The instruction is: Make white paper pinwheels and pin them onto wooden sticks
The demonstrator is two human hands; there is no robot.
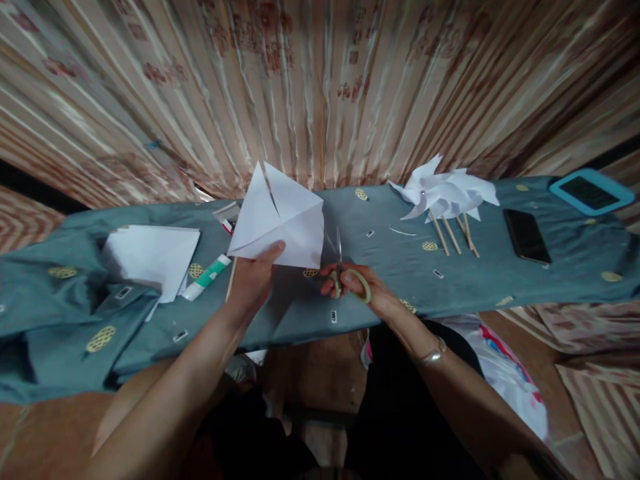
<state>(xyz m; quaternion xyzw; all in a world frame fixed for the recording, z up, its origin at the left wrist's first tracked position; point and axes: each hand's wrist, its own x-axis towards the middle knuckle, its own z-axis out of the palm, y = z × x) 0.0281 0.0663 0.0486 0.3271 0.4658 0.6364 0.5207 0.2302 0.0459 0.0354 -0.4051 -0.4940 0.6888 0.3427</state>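
A square of white paper is held up over the table in my left hand, the thumb lying across its near edge. A slit runs inward from its top corner, and a crease or cut line crosses it from the left corner. My right hand grips scissors with pale yellow-green handles. Their blades point away from me, slightly parted, just right of the paper and apart from it. Farther right lie several white paper pinwheels on wooden sticks.
On the left, a stack of white paper lies beside a green and white glue tube. A dark phone and a blue-framed device are at the right end. The table has a grey-green cloth; a patterned curtain hangs behind.
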